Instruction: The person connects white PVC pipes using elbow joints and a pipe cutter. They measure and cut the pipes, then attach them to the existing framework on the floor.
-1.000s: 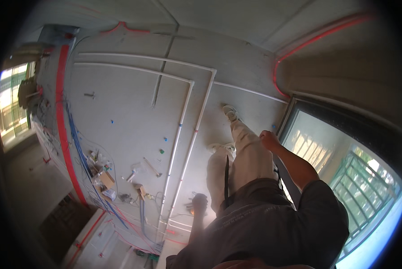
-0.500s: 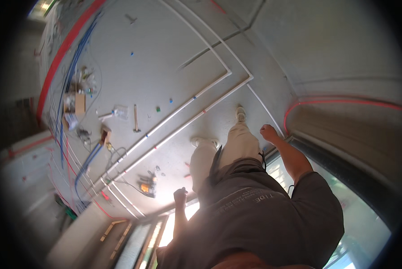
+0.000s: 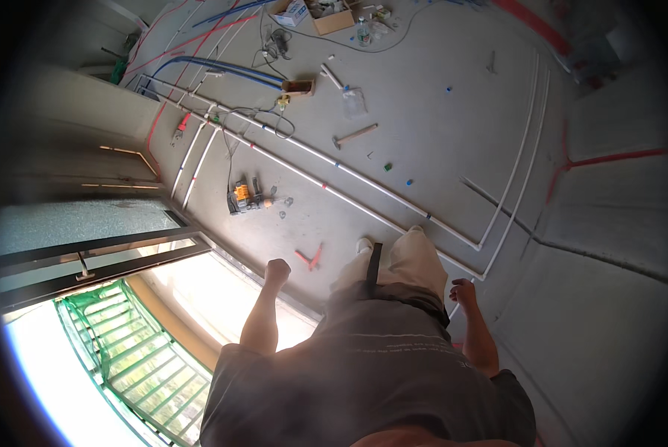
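Note:
My left hand (image 3: pixel 277 271) hangs out in front of me at the left, closed into a loose fist with nothing showing in it. Closest to it on the floor is a red-handled tool (image 3: pixel 312 258), too small to name surely. At my right side, my right hand (image 3: pixel 463 291) has its fingers curled in, and I see no object in them. It is near the corner of two long white pipes (image 3: pixel 379 212) lying across the floor before my feet. Beyond the left hand rests an orange and black power tool (image 3: pixel 243 196) with a cord.
A hammer (image 3: pixel 355 135) lies past the pipes, near a clear plastic bag (image 3: pixel 354 103). Farther off are a cardboard box (image 3: pixel 332 22), a small open box (image 3: pixel 298 88) and blue pipes (image 3: pixel 230 68). A framed glass door (image 3: pixel 88 227) and a green-netted railing (image 3: pixel 137 350) are at the left.
My view and body have turned left, so the floor items and pipes sit differently and the railing shows. My left arm has come forward; the right arm is drawn back closer to my side.

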